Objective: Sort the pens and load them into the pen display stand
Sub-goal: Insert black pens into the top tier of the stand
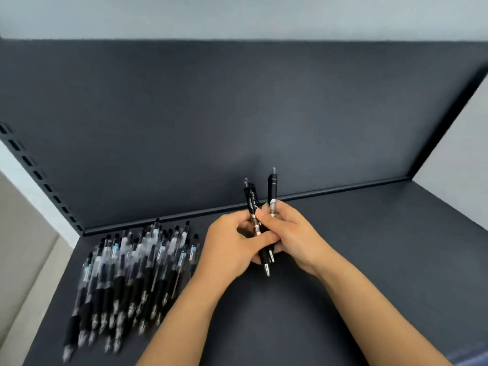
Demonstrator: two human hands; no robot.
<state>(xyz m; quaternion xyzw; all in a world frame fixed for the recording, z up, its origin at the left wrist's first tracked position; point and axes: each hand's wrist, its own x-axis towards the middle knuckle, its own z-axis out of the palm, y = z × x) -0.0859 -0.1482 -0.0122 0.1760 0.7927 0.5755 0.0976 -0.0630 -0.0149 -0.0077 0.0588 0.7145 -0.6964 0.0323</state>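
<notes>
Dark grey shelf (356, 260) lay beneath me, closed off behind by a tall back panel (237, 114) of the same colour. A pale wall (237, 14) showed above it. Along the left edge ran a slotted rail (39, 177), slanting toward the near corner.

My left hand (232, 244) and my right hand (295, 233) met over the middle of the shelf, near the foot of the back panel. Together they gripped a small bunch of pens (252, 204). The fingers of both hands were curled round the barrels, and my left thumb lay across the front of them. The pens were black and stood nearly upright, with the clicker ends up and the metal tips poking out below my fingers, clear of the shelf. One pen stood higher than the others on the right side of the bunch, a little apart at the top. I could not count them for certain; there seemed to be two or three.

To the left, well apart from my hands, a heap of pens (126, 273) lay flat on the shelf. They were roughly side by side, with tips toward me and clickers toward the back panel. That heap was blurred, but I could make out clear barrels, black grips and a few bluish clips.
</notes>
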